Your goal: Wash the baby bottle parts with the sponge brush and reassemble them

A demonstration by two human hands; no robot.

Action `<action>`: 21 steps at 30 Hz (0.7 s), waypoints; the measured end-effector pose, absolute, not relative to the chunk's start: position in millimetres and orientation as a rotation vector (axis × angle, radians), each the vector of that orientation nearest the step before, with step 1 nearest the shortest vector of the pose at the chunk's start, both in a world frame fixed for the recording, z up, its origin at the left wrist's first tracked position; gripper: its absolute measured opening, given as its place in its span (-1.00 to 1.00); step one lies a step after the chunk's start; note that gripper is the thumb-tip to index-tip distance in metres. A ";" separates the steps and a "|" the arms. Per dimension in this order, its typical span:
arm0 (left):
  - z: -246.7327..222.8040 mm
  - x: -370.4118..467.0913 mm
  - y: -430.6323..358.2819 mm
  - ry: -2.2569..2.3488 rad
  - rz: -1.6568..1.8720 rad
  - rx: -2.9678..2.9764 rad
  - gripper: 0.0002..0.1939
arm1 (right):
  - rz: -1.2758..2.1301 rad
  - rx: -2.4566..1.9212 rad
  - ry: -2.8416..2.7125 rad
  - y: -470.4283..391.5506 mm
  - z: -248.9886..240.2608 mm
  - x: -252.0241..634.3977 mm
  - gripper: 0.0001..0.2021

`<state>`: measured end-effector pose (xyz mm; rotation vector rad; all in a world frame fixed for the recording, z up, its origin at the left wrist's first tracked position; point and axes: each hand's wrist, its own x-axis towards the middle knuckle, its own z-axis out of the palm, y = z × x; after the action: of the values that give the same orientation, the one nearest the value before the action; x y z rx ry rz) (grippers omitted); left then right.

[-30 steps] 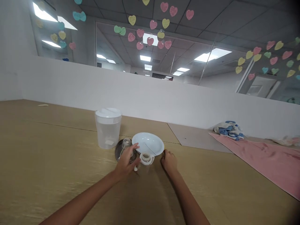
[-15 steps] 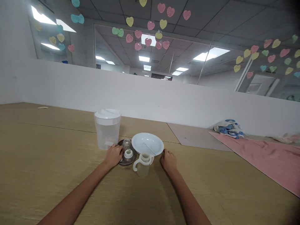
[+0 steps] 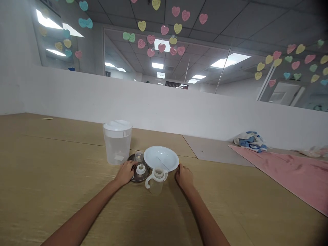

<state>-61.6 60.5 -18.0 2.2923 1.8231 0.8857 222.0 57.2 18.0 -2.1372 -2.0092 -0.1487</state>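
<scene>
My left hand (image 3: 125, 172) rests at the left rim of a small dark round dish (image 3: 139, 178), its fingers closed over the edge. On that dish sit a white bottle collar (image 3: 140, 169) with its teat and a clear dome cap (image 3: 138, 156), close to my fingertips. My right hand (image 3: 185, 176) lies at the right side of a white bowl (image 3: 161, 153), fingers curled. A speck of yellow shows by its fingertips, too small to name. Between my hands, in front of the bowl, stands an uncapped baby bottle (image 3: 156, 186) with two white handles. A thin line crosses inside the bowl.
A translucent lidded bucket (image 3: 118, 143) stands behind my left hand. A pink cloth (image 3: 292, 174) covers the right side of the table, with a crumpled blue and white cloth (image 3: 250, 141) beyond it. A white wall (image 3: 164, 106) borders the back.
My left hand has shifted slightly, and its index finger reaches a little further over the dish towards the dome cap. My right hand, the bowl and the bottle look unmoved.
</scene>
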 end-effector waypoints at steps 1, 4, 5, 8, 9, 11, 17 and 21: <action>-17.6 -61.2 59.8 1.828 0.894 2.282 -0.52 | -0.148 -2.136 -2.012 57.2 17.9 222.1 -0.73; -14.0 -59.8 56.4 1.842 0.918 2.261 -0.54 | -0.148 -2.133 -2.017 57.8 17.3 222.7 -0.73; -12.4 -59.3 55.0 1.846 0.927 2.257 -0.54 | -0.148 -2.131 -2.018 58.1 17.1 223.0 -0.73; -8.2 -58.2 51.9 1.860 0.951 2.247 -0.57 | -0.147 -2.129 -2.021 58.9 16.5 223.5 -0.73; -7.2 -57.9 51.4 1.866 0.958 2.241 -0.59 | -0.146 -2.128 -2.022 59.1 16.4 223.6 -0.73; -6.1 -57.7 51.0 1.878 0.972 2.224 -0.64 | -0.145 -2.126 -2.025 59.2 16.2 223.7 -0.73; -3.2 -56.9 50.5 1.890 1.055 2.159 -0.71 | -0.150 -2.123 -2.036 58.5 16.4 223.6 -0.75; -0.7 -56.7 48.9 1.911 1.100 2.133 -0.69 | -0.155 -2.128 -2.037 58.9 15.9 223.8 -0.74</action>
<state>-56.7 48.9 -0.7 2.1334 1.9109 1.0995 223.8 58.9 15.9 -2.1284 -2.0370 -0.1551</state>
